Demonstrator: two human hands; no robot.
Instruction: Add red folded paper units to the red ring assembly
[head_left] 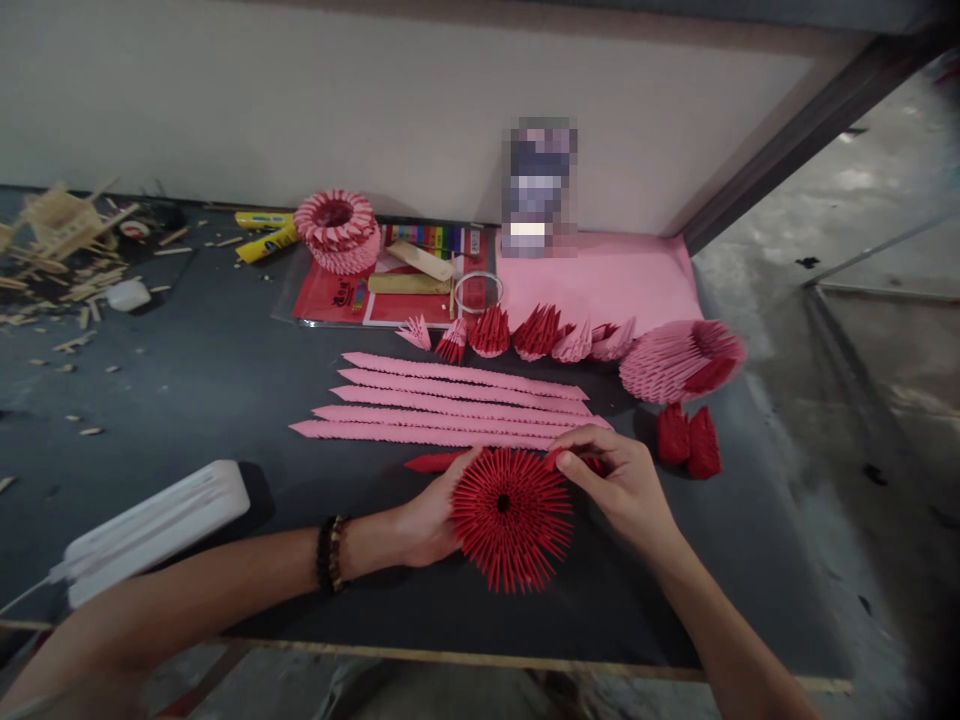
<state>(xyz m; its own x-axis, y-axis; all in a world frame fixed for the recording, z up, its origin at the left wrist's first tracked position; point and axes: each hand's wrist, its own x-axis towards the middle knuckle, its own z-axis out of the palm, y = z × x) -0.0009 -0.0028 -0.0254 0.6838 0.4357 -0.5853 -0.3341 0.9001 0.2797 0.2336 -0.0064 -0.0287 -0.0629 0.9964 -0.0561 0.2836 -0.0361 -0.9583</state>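
A round red piece of folded paper (512, 530), with pointed spokes fanning out from a small dark centre hole, is held above the table's near side. My left hand (435, 515) grips its left edge, fingers behind it. At its upper right rim, the thumb and forefinger of my right hand (619, 480) pinch a small red paper piece (553, 460). Behind the round piece lies a long red strip (431, 462), partly hidden by it and my hands. Several long pink folded-paper strips (450, 412) lie side by side just beyond.
Small pink and red paper cones (491, 332) stand in a row, with a larger pink one (679, 362) and red bundles (688, 440) at right. Farther back are a ring-shaped paper piece (337, 232), yellow glue sticks (266, 238) and pink paper (600, 275). A white power strip (157, 530) lies left.
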